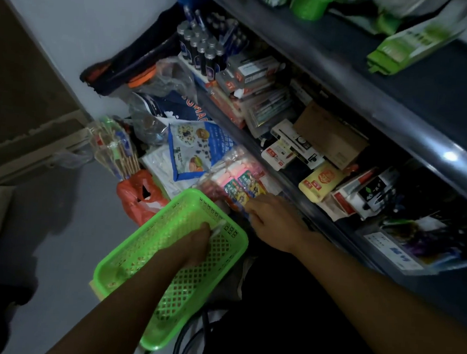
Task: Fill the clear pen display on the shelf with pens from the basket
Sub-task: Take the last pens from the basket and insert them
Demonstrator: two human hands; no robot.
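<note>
A bright green mesh basket sits low in front of the shelf. My left hand is inside it, fingers curled round a pale pen near the basket's far right wall. My right hand hovers just right of the basket, by the shelf's front edge, fingers loosely bent and holding nothing that I can see. The clear pen display stands on the shelf at the far right, with dark pens in it and a white label on its front.
The shelf is crowded with stationery boxes, a yellow pack and bottles. A pink eraser pack, a blue bag and an orange plastic bag lie left of it. A dark upper shelf overhangs.
</note>
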